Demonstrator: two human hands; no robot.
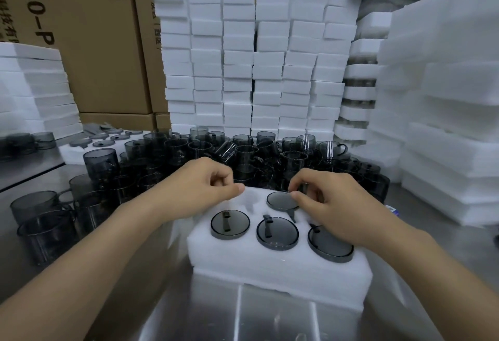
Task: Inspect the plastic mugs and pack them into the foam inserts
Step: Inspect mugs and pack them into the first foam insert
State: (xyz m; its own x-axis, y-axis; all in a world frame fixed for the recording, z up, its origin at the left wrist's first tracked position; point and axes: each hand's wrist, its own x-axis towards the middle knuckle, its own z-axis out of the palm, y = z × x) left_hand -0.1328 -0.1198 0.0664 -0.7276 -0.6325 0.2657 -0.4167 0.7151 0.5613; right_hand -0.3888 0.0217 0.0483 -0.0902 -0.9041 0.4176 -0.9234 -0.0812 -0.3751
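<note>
A white foam insert point(272, 265) lies on the steel table in front of me. Several smoky grey plastic mugs sit upside down in its holes: front left point(230, 224), front middle point(277, 233), front right point(330, 244) and back middle point(282, 200). The back left hole point(249, 200) holds nothing. My right hand point(329, 200) pinches the rim of the back middle mug with thumb and fingertips. My left hand point(208, 186) hovers over the insert's back left corner with curled fingers, thumb by the foam edge; it holds no mug.
A dense crowd of loose grey mugs point(243, 154) stands behind and left of the insert. White foam blocks point(251, 57) are stacked behind them, with more foam sheets on the right point(442, 124) and left point(35, 89). Cardboard boxes point(94, 29) rise at the back.
</note>
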